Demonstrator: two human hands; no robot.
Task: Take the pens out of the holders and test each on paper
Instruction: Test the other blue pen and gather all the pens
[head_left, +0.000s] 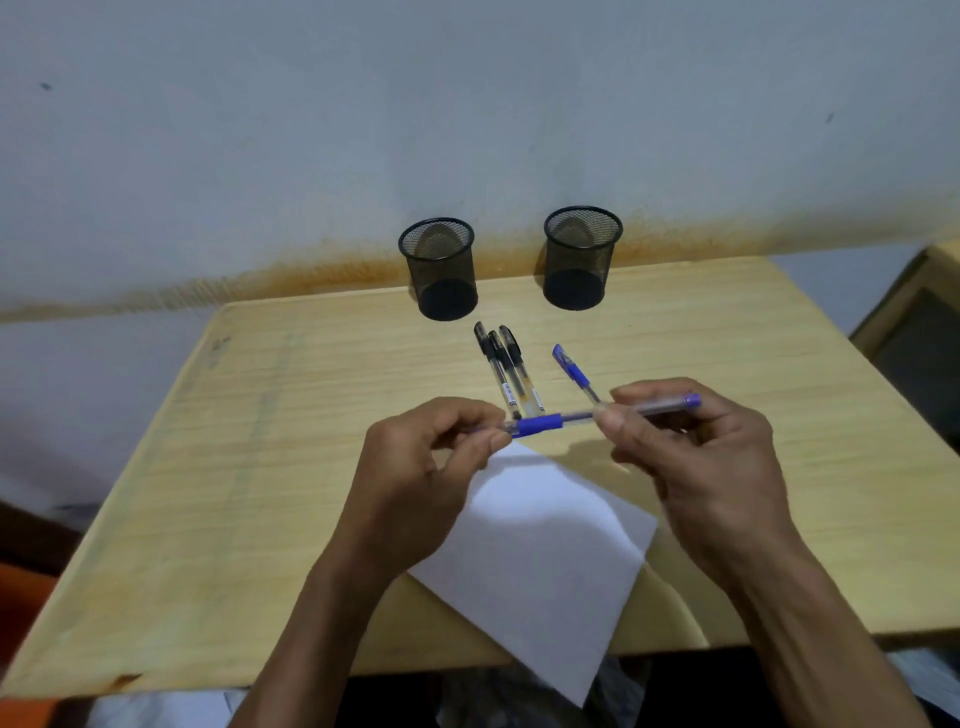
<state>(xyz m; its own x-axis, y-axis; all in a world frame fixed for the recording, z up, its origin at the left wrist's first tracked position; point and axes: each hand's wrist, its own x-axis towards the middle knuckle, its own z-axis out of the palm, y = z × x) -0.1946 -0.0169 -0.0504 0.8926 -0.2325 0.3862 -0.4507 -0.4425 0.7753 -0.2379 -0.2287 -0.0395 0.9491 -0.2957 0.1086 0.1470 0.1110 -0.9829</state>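
Pen: blue pen (571, 415) held above the paper (540, 545), long axis running 9 to 3 o'clock.
Left hand (415, 483): fingers pinch the tip end at 9 o'clock.
Right hand (696, 457): fingers curl round the barrel at 3 o'clock.
Holders: both mesh holders (441, 267) empty at 12 o'clock.

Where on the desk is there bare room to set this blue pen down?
Bare wood lies left of the paper and black pens, out to the desk edge, and right of the right hand. It is crowded between the holders and paper, where the other blue pen lies.
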